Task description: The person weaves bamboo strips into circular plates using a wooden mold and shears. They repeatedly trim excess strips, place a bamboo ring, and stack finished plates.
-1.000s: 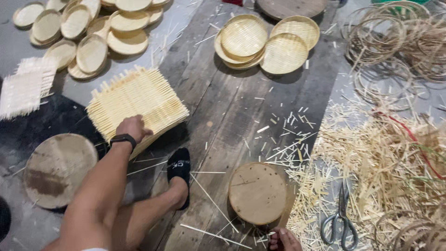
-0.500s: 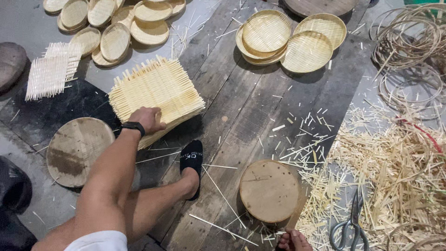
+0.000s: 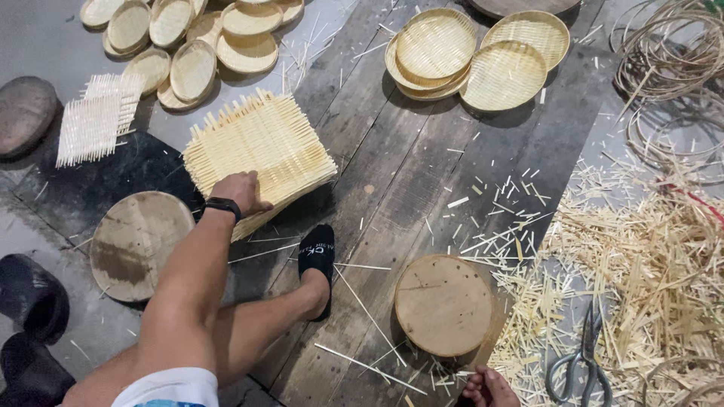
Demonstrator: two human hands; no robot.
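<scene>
Sitting on a dark plank floor [image 3: 422, 173] littered with bamboo splinters, my left hand [image 3: 240, 192] grips stacked woven mats [image 3: 260, 151]; my right hand is unseen.

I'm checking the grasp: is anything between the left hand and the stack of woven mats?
Nothing visible. The left hand rests directly on the near edge of the woven mats. The right hand is out of view.
</scene>
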